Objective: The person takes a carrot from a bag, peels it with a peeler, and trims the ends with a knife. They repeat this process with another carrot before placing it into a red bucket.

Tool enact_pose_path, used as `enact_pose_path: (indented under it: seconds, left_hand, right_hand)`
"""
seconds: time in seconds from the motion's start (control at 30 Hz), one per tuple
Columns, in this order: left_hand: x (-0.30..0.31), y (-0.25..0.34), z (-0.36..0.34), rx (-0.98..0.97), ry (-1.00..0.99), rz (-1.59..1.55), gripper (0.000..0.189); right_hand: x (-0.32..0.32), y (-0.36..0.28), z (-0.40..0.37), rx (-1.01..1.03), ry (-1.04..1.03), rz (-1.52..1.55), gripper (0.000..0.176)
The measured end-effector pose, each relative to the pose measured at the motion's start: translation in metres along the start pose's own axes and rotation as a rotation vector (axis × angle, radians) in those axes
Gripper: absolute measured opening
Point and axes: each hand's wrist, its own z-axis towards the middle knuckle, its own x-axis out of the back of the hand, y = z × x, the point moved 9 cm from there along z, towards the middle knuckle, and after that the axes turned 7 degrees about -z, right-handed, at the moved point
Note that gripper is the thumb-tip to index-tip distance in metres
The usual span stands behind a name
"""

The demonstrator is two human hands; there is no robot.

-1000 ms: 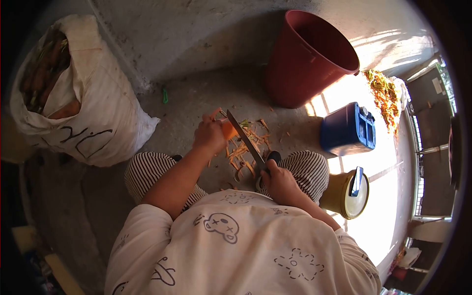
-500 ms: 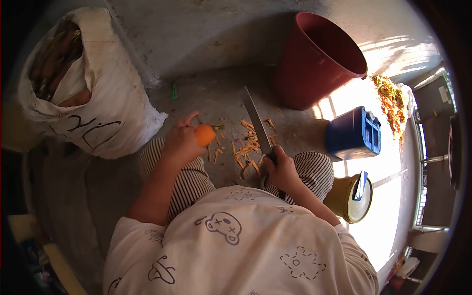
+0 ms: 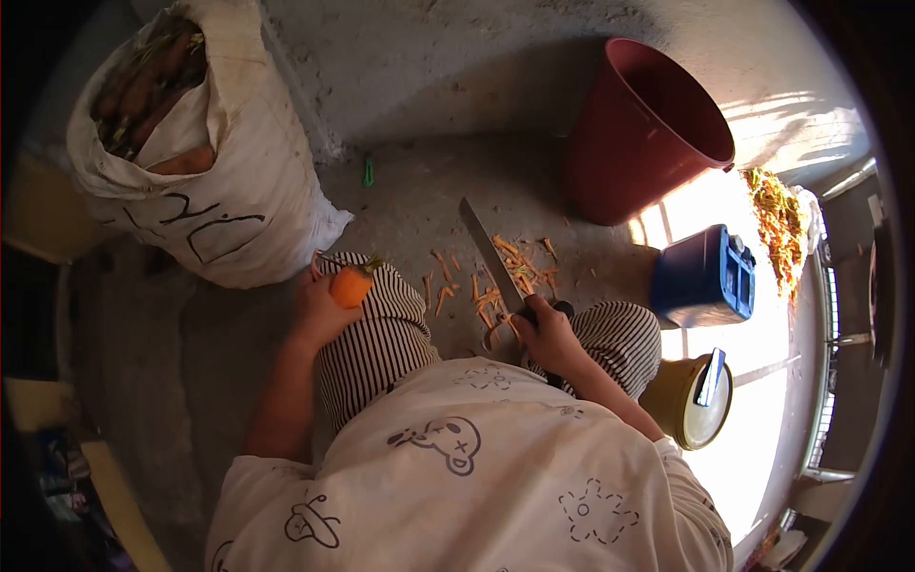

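My left hand (image 3: 319, 310) holds an orange carrot (image 3: 351, 286) with a short green top, over my left knee and close to the white sack. My right hand (image 3: 548, 334) is wrapped round the dark handle of a long knife (image 3: 489, 250), its blade slanting up and to the left over the floor. Carrot peelings (image 3: 515, 262) lie scattered on the floor between my knees. The white sack (image 3: 257, 181) at the upper left is open and filled with carrots (image 3: 157, 81).
A tall red bucket (image 3: 620, 143) stands at the upper right. Below it are a blue jerrycan (image 3: 701, 276) and a yellowish lidded bucket (image 3: 677, 405) with a phone (image 3: 710, 378) on top. A peelings heap (image 3: 777, 224) lies far right. A green clip (image 3: 369, 172) rests on the floor.
My left hand has moved left and slightly down with the carrot, nearer the sack. My right hand still grips the knife. The whole view has shifted a little.
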Motion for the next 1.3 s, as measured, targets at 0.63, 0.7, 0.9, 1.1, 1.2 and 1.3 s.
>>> enact_pose_path:
  seconds: [0.63, 0.7, 0.9, 1.1, 1.2, 1.3]
  left_hand:
    - [0.003, -0.009, 0.021, -0.101, -0.004, -0.077, 0.06]
    - [0.003, -0.007, 0.022, -0.09, -0.015, -0.081, 0.061]
    - [0.0, -0.01, 0.024, 0.025, -0.102, -0.095, 0.063]
    - [0.001, -0.02, 0.023, 0.027, -0.103, -0.118, 0.064]
    - [0.013, -0.001, 0.019, -0.043, -0.008, -0.012, 0.063]
    - [0.021, 0.031, 0.016, -0.136, 0.048, 0.066, 0.057]
  right_hand:
    - [0.001, 0.007, 0.003, -0.139, -0.08, 0.045, 0.026]
    - [0.0, 0.011, 0.004, -0.13, -0.07, 0.053, 0.026]
    - [0.0, 0.015, 0.005, -0.143, -0.067, 0.072, 0.026]
    - [-0.003, 0.021, 0.005, -0.124, -0.051, 0.094, 0.026]
    - [-0.004, 0.025, 0.007, -0.112, -0.028, 0.116, 0.024]
    - [-0.003, 0.021, 0.008, -0.117, -0.029, 0.194, 0.022]
